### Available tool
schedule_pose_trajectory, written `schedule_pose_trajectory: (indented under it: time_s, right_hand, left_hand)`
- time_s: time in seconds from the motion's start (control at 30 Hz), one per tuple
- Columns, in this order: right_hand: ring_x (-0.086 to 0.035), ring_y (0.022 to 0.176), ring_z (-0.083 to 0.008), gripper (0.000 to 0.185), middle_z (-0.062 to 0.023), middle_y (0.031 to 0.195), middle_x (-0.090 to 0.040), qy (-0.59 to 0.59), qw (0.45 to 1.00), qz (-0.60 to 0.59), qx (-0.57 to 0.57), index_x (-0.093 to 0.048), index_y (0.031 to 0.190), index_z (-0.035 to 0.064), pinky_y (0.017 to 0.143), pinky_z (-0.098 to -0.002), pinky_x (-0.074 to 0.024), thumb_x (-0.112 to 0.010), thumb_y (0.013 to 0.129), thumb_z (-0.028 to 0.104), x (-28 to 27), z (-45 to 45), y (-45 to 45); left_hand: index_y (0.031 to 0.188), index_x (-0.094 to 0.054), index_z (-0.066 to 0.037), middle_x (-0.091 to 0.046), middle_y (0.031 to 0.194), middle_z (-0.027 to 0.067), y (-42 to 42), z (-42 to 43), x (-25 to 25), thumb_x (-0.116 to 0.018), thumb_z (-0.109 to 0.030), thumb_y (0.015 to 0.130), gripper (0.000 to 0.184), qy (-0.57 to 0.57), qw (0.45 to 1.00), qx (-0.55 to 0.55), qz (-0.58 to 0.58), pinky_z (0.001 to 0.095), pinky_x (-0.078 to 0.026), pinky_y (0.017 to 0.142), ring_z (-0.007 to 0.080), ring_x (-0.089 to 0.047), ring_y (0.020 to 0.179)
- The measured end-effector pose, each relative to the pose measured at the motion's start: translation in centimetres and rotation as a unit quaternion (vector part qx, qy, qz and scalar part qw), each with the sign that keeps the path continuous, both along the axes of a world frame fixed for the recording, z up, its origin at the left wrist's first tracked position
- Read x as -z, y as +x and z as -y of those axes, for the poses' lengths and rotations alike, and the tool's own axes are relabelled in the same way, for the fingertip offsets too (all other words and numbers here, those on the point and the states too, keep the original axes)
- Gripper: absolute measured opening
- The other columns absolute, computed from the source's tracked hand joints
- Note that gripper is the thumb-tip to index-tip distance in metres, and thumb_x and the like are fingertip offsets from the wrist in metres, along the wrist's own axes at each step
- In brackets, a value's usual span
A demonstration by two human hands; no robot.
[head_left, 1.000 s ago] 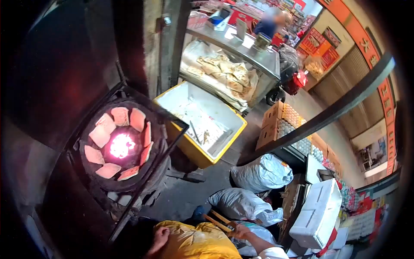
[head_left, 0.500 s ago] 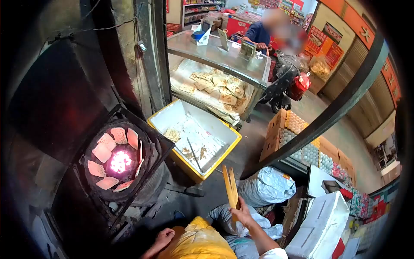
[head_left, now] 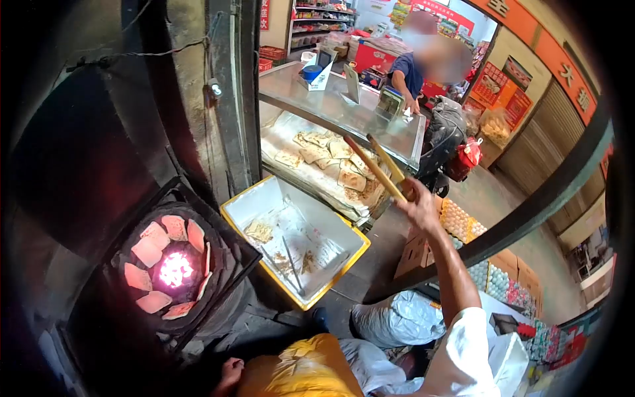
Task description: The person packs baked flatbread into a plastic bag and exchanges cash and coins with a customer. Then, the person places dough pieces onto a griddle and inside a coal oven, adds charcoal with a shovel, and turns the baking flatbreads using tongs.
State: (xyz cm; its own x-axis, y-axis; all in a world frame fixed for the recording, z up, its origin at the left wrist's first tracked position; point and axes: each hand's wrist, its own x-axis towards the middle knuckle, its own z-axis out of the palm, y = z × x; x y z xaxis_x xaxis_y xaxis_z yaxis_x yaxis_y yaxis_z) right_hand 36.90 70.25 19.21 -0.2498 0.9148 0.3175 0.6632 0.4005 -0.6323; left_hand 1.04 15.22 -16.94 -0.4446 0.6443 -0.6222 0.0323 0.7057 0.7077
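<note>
My right hand (head_left: 418,204) grips a pair of wooden tongs (head_left: 378,165), raised in front of the glass case (head_left: 337,99), with the tips apart and nothing between them. Flat breads (head_left: 324,155) lie on a cloth inside that case. Low at the left, my left hand (head_left: 231,372) hangs beside the yellow apron (head_left: 311,370); its fingers look curled, and whatever they hold, if anything, is too small to tell. Several flat pieces of dough (head_left: 147,251) stick to the inner wall of the round oven (head_left: 218,311), around glowing coals (head_left: 175,269).
Below the case sits a white box with a yellow rim (head_left: 360,253), with crumbs and thin rods inside. White sacks (head_left: 400,319) stand by my legs. A dark slanting bar (head_left: 529,221) crosses before egg trays (head_left: 463,221). A person (head_left: 407,73) stands behind the case.
My right hand has lifted the tongs up from beside the sacks and reached forward to the glass case. My left hand has shifted slightly left and down in view. The person's arm now reaches onto the case top.
</note>
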Motion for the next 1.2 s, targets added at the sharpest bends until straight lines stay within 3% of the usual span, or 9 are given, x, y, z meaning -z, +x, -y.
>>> schedule_pose_trajectory:
  time_s: [0.13, 0.3, 0.47, 0.63, 0.77, 0.8, 0.93, 1.03, 1.2]
  right_hand:
    - [-0.062, 0.103, -0.0276, 0.076, -0.0223, 0.118, -0.061, -0.036, 0.998, 0.048, -0.017, -0.048, 0.130, -0.0056, 0.089, -0.0358, -0.0487, -0.080, 0.072, 0.032, -2.3, -8.2, -0.2]
    - [-0.055, 0.119, -0.0331, 0.076, -0.0271, 0.125, -0.056, -0.069, 0.997, 0.028, -0.037, -0.044, 0.134, -0.0045, 0.101, -0.0358, -0.0422, -0.075, 0.078, 0.036, -1.6, -17.9, 1.9]
    - [-0.059, 0.104, -0.0310, 0.043, -0.0217, 0.109, -0.062, 0.123, 0.992, 0.019, 0.013, -0.063, 0.116, 0.0017, 0.089, -0.0383, -0.0468, -0.067, 0.083, 0.029, 1.5, -30.9, 4.6]
    - [-0.054, 0.111, -0.0229, 0.045, -0.0152, 0.118, -0.059, 0.027, 0.997, 0.065, 0.045, -0.057, 0.127, 0.0059, 0.094, -0.0332, -0.0435, -0.066, 0.086, 0.021, 1.6, -39.4, 4.5]
    - [-0.054, 0.118, -0.0232, 0.054, -0.0141, 0.128, -0.056, -0.102, 0.995, -0.012, -0.020, -0.050, 0.135, 0.0037, 0.098, -0.0343, -0.0421, -0.063, 0.089, 0.028, 11.3, -54.4, 10.1]
    - [-0.052, 0.121, -0.0232, 0.056, -0.0143, 0.128, -0.057, 0.038, 0.980, 0.196, 0.002, -0.049, 0.135, 0.0005, 0.101, -0.0327, -0.0390, -0.063, 0.091, 0.032, 14.3, -59.9, 12.6]
    - [-0.056, 0.112, -0.0192, 0.050, -0.0098, 0.123, -0.060, -0.043, 0.994, -0.081, -0.064, -0.056, 0.126, -0.0039, 0.096, -0.0313, -0.0412, -0.063, 0.091, 0.030, 12.5, -60.3, 14.3]
    - [-0.058, 0.108, -0.0202, 0.047, -0.0100, 0.120, -0.063, -0.005, 0.996, 0.030, 0.081, -0.058, 0.123, -0.0034, 0.094, -0.0311, -0.0425, -0.060, 0.092, 0.032, 8.6, -54.5, 15.4]
    - [-0.060, 0.102, -0.0222, 0.046, -0.0116, 0.118, -0.063, 0.123, 0.984, 0.074, 0.111, -0.059, 0.121, -0.0025, 0.092, -0.0313, -0.0434, -0.058, 0.093, 0.034, 2.2, -41.1, 18.0]
  left_hand:
    - [0.106, -0.060, 0.000, -0.064, 0.083, 0.0116, 1.9, -0.4, 5.6, -0.063, -0.029, 0.088, 0.034, 0.075, 0.992, 0.038, -0.098, 0.0396, -0.050, 0.065, 0.0237, -0.061, 0.071]
    - [0.104, -0.062, -0.002, -0.064, 0.086, 0.0125, 6.2, -5.2, 3.8, -0.060, -0.031, 0.089, 0.033, -0.046, 0.994, 0.025, -0.095, 0.0415, -0.049, 0.068, 0.0260, -0.061, 0.077]
    - [0.103, -0.063, -0.004, -0.064, 0.090, 0.0133, 10.5, -7.1, 2.3, -0.056, -0.033, 0.089, 0.033, -0.102, 0.990, 0.010, -0.101, 0.0434, -0.049, 0.072, 0.0283, -0.060, 0.083]
    - [0.098, -0.064, -0.008, -0.065, 0.096, 0.0128, 13.6, -7.3, -1.4, -0.056, -0.032, 0.087, 0.027, -0.173, 0.973, 0.034, -0.146, 0.0448, -0.049, 0.076, 0.0306, -0.061, 0.089]
    - [0.100, -0.066, -0.009, -0.065, 0.100, 0.0167, 15.4, -6.4, -2.5, -0.057, -0.029, 0.083, 0.028, -0.182, 0.953, 0.131, -0.205, 0.0459, -0.049, 0.080, 0.0351, -0.062, 0.094]
    - [0.101, -0.066, -0.009, -0.066, 0.100, 0.0178, 15.3, -6.0, -2.9, -0.057, -0.029, 0.083, 0.029, -0.208, 0.930, 0.225, -0.203, 0.0451, -0.049, 0.081, 0.0352, -0.062, 0.095]
    - [0.099, -0.064, -0.006, -0.065, 0.098, 0.0149, 15.5, -7.1, -5.0, -0.061, -0.018, 0.083, 0.021, -0.147, 0.976, -0.032, -0.156, 0.0389, -0.049, 0.081, 0.0287, -0.061, 0.088]
    - [0.103, -0.064, -0.006, -0.065, 0.101, 0.0127, 13.3, -11.6, -10.0, -0.064, -0.021, 0.083, 0.025, -0.257, 0.957, -0.135, -0.018, 0.0370, -0.049, 0.083, 0.0230, -0.061, 0.092]
    - [0.119, -0.061, -0.004, -0.065, 0.111, 0.0092, 10.0, -8.9, -5.9, -0.061, -0.022, 0.085, 0.038, 0.069, 0.978, -0.165, 0.110, 0.0336, -0.047, 0.089, 0.0158, -0.058, 0.105]
